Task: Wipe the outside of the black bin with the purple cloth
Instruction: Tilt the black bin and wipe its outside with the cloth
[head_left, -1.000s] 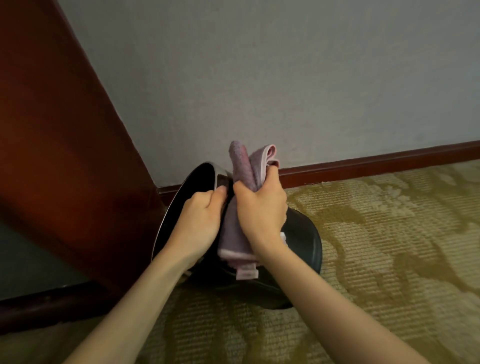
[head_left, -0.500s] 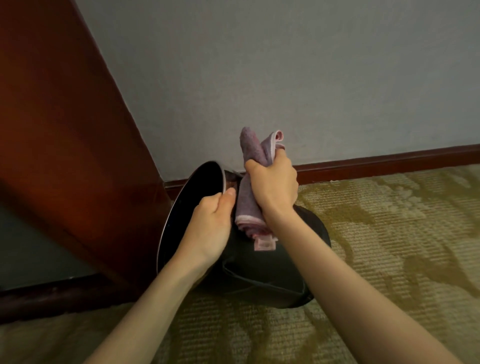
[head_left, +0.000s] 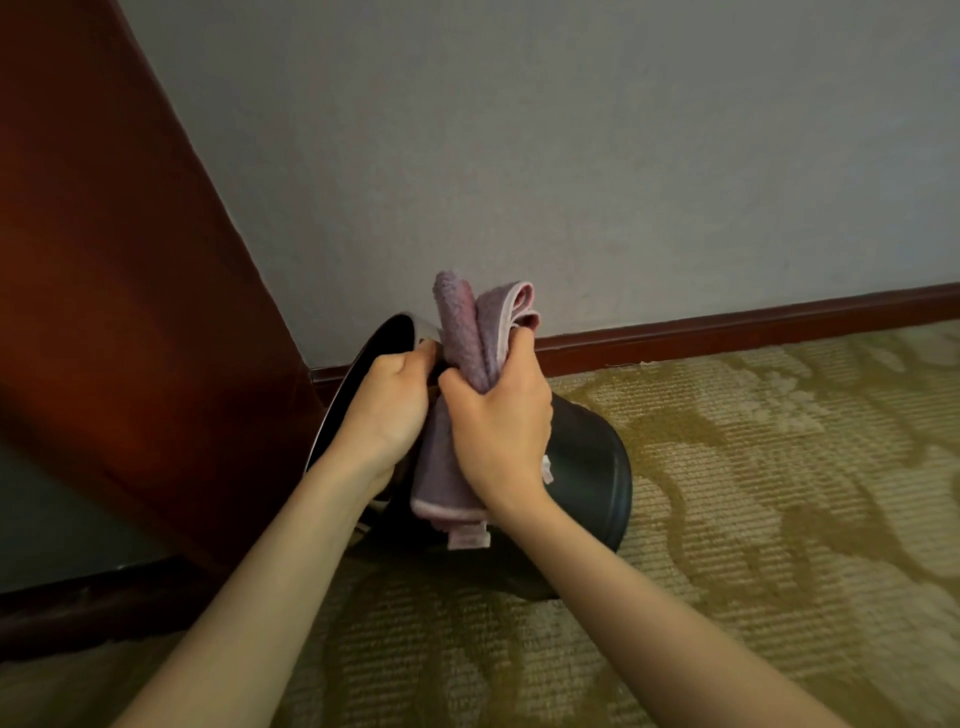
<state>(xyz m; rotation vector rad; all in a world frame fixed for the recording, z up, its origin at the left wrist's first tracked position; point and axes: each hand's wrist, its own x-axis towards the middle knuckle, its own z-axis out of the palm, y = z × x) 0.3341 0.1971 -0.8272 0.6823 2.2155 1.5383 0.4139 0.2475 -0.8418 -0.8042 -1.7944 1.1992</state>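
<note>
The black bin (head_left: 587, 467) lies tilted on the carpet, its open mouth turned to the left toward the wooden panel. My left hand (head_left: 387, 410) grips its shiny rim at the top. The purple cloth (head_left: 467, 338), bunched and folded, is clutched in my right hand (head_left: 501, 431), which presses it against the bin's outer side. Folds of the cloth stick up above my fist, and a pale-edged end with a tag hangs below it. Most of the bin's near wall is hidden behind my hands and the cloth.
A dark red wooden panel (head_left: 119, 291) rises close on the left. A grey wall (head_left: 571, 156) with a dark red skirting board (head_left: 727, 330) runs behind the bin. Patterned beige and olive carpet (head_left: 779, 493) covers the floor to the right and front.
My right hand has slid the cloth down the bin's side, back toward me, after having been higher half a second ago. My left hand keeps its hold on the rim.
</note>
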